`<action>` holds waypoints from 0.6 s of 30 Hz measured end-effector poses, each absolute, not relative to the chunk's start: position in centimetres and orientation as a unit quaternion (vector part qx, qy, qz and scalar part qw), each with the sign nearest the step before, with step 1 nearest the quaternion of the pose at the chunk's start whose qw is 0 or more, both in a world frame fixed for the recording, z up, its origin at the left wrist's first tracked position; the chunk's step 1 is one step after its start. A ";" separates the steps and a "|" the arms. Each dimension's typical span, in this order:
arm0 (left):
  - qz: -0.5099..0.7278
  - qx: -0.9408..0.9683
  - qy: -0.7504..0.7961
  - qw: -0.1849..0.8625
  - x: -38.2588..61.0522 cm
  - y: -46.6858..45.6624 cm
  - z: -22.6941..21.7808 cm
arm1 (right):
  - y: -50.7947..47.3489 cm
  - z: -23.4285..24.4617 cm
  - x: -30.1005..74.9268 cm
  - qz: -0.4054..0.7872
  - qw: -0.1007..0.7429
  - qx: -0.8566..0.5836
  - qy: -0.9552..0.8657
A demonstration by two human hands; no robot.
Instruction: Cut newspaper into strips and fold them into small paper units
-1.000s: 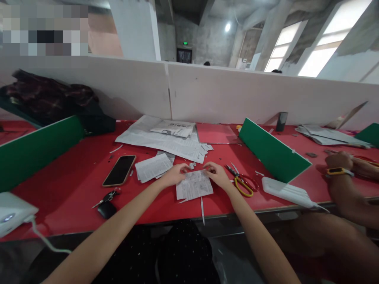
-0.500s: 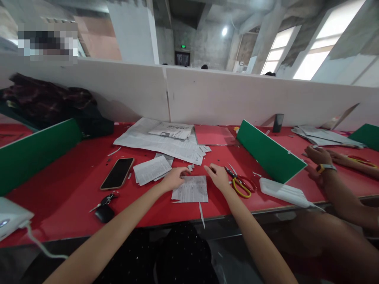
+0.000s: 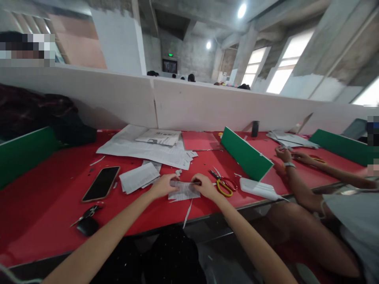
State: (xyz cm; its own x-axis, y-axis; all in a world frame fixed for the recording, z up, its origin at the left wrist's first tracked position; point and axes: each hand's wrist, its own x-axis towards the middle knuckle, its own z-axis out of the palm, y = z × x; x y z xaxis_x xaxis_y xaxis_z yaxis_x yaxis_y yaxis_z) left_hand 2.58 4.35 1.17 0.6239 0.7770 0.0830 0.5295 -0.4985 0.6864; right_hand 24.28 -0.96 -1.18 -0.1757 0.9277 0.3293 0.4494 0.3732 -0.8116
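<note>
A small rectangular piece of newspaper point(image 3: 185, 191) lies in front of me on the red table. At its far left corner, my left hand point(image 3: 163, 186) is closed on the edge with thumb and fingers. My right hand point(image 3: 204, 186) pinches the far right corner in the same way. Between the hands the far edge is raised and bent; the near part rests flat. Just right of my right hand are scissors with red handles point(image 3: 229, 183) and pliers with yellow grips point(image 3: 224, 190). Folded newspaper pieces point(image 3: 139, 177) lie left of my left hand.
Large newspaper sheets point(image 3: 142, 148) and a red folder point(image 3: 199, 141) lie at the back. A phone point(image 3: 101, 184) and keys point(image 3: 89, 213) are on the left. Green dividers point(image 3: 247, 156) stand both sides; a white power strip point(image 3: 259, 189) and a co-worker's hands point(image 3: 284, 154) are right.
My hands have come onto the newspaper piece from its far corners and gripped it, lifting its far edge. The view has turned right. The co-worker's hands have shifted.
</note>
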 end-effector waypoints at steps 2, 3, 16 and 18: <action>0.181 0.857 0.395 0.278 3.1 3.8 1.7 | -1.9 -1.2 24.3 0.270 0.452 -0.494 -0.692; 0.181 0.857 0.397 0.274 3.4 3.5 2.0 | -2.3 -1.1 24.3 0.266 0.467 -0.498 -0.681; 0.147 0.587 0.373 0.703 4.5 0.1 6.0 | -3.6 4.1 24.9 0.282 0.538 -0.454 -0.652; 0.166 0.602 0.388 0.678 5.0 -0.1 5.4 | -3.7 4.4 24.7 0.295 0.542 -0.453 -0.643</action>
